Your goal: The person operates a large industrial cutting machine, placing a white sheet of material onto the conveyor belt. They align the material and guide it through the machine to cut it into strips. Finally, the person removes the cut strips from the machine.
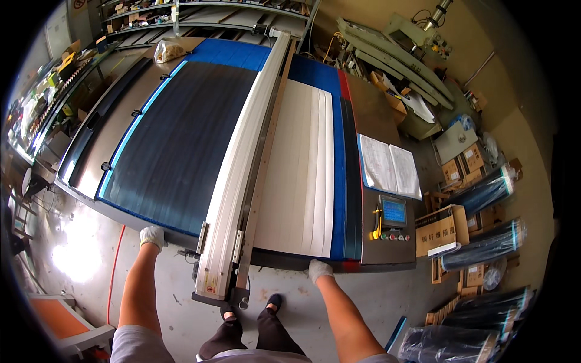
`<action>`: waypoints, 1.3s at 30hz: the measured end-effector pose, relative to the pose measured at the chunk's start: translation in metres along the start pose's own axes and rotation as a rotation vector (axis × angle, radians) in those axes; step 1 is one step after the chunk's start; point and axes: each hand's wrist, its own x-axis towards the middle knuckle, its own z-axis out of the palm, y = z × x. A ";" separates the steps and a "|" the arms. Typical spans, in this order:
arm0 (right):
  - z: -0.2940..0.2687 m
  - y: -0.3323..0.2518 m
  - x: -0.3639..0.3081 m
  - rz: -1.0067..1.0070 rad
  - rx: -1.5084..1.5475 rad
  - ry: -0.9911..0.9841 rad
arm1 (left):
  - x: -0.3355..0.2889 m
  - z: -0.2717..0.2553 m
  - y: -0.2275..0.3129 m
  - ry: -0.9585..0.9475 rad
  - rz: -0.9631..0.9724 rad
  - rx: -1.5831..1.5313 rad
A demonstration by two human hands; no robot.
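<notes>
The table [378,103] fills mid-frame, a dark sheet [181,139] at centre-left, pale sheets [293,169] at centre. A cardboard box [437,235] at right hides its contents; a clear bag [168,51], upper left, holds something tan. My gloved left hand [152,237] is at the table's front edge, just below the dark sheet; my gloved right hand [319,271], lower centre, is just below the pale sheets — whether either grips, I cannot tell.

Finger positions of the left gloved hand [152,236] and right gloved hand [319,270] could not be resolved. White beam [242,157] hid the right border of the dark sheet [178,136]. Writing in the open booklet [390,167] was too small to read. Grey sleeves [138,345] were cut off by the lower edge.
</notes>
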 end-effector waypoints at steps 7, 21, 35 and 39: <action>0.005 0.003 0.004 0.021 0.021 0.017 | -0.002 -0.007 0.003 -0.022 -0.010 -0.005; 0.005 0.003 0.004 0.004 0.010 0.022 | -0.007 -0.010 0.005 0.020 0.006 0.019; 0.005 0.002 0.005 0.011 0.006 0.030 | -0.003 -0.005 0.003 0.007 -0.003 0.010; 0.002 0.000 -0.001 -0.004 0.008 0.044 | -0.004 -0.006 0.002 0.004 -0.003 0.005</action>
